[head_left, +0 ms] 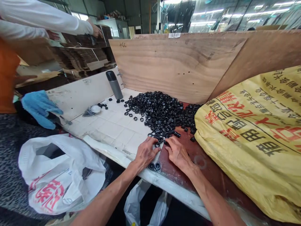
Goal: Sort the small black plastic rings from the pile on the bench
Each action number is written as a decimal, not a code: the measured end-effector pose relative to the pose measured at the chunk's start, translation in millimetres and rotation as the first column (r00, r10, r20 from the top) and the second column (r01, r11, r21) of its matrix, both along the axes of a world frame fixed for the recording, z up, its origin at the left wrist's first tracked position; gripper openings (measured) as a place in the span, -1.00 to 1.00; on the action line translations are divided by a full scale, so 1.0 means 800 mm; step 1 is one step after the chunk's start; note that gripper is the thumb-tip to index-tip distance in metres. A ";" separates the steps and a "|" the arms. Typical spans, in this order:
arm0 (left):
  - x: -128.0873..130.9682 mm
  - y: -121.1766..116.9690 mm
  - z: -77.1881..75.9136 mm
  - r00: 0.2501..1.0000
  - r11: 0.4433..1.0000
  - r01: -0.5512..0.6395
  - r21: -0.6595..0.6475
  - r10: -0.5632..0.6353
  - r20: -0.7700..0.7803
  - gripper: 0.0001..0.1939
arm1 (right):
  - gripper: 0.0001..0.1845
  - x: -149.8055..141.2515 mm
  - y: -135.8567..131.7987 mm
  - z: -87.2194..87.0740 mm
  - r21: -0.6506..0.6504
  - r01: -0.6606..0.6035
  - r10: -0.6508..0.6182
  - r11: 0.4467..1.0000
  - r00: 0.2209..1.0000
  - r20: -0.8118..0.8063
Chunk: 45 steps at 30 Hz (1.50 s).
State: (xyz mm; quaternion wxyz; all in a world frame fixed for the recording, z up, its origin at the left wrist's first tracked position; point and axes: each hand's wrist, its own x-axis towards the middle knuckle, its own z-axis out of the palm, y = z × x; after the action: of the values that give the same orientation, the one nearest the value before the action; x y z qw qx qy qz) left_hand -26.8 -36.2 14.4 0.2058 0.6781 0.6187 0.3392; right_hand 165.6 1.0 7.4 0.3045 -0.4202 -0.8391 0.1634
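Observation:
At the near edge of a heap of small black plastic rings (162, 110), both my hands work close together. My left hand (146, 153) is closed, thumb and forefinger around a black ring (157, 145). Just to the right, my right hand (178, 153) pinches a small dark piece (166, 142) that looks like another black ring; the fingers partly cover it. Two larger black ring-shaped caps (154, 166) lie side by side near the table edge, below my left hand.
A yellow woven sack (249, 135) bulges over the table's right side. A dark flask (114, 85) and small clear bag (92, 110) stand and lie left. Wooden boards (178, 66) wall the back. White bags (61, 175) hang in front; a person's sleeve (47, 15) reaches in upper left.

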 end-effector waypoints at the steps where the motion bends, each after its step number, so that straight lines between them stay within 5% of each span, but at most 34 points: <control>1: 0.002 -0.001 0.000 1.000 1.000 0.000 0.001 0.000 -0.016 -0.72 | -0.66 -0.003 0.000 -0.006 0.010 -0.005 0.005 1.000 1.000 0.019; 4: 0.003 -0.006 0.000 0.999 1.000 0.005 -0.016 -0.004 0.041 -0.74 | -0.70 -0.005 -0.002 -0.015 0.021 0.006 -0.007 1.000 0.999 0.033; 7: -0.001 -0.012 0.004 0.965 0.996 0.030 -0.084 -0.007 0.261 -0.72 | -0.79 -0.004 -0.005 -0.010 -0.005 0.021 -0.021 1.000 1.000 -0.013; 12: -0.005 -0.011 0.014 0.655 0.957 0.184 -0.223 0.050 0.754 -0.65 | -0.91 -0.005 -0.010 0.004 -0.213 0.009 -0.069 0.977 0.959 -0.275; 17: -0.007 -0.011 0.017 0.452 0.934 0.282 -0.222 0.075 0.889 -0.58 | -0.82 -0.012 -0.015 0.014 -0.306 -0.081 -0.071 0.948 0.889 -0.453; 23: -0.007 -0.013 0.018 0.449 0.922 0.314 -0.227 0.067 0.891 -0.60 | -0.76 -0.016 -0.023 0.030 -0.189 -0.093 0.008 0.978 0.913 -0.408; 32: -0.002 -0.016 0.026 0.499 0.932 0.267 -0.245 0.083 0.863 -0.62 | -0.90 -0.020 -0.027 0.015 -0.186 -0.023 -0.044 0.982 0.936 -0.349; 40: 0.006 -0.021 0.022 0.471 0.947 0.237 -0.217 0.083 0.878 -0.61 | -0.88 -0.019 -0.031 0.024 -0.177 -0.023 -0.034 0.984 0.948 -0.315; 45: 0.003 -0.019 0.020 0.455 0.944 0.229 -0.237 0.111 0.884 -0.55 | -0.79 -0.021 -0.022 0.008 0.049 -0.035 0.050 0.998 0.933 -0.356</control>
State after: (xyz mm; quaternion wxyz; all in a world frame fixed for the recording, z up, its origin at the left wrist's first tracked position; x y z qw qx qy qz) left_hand -24.6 -51.4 30.2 0.6172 0.3792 0.4422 0.5289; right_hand 149.0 -16.4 14.0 0.4568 -0.3589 -0.7821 0.2257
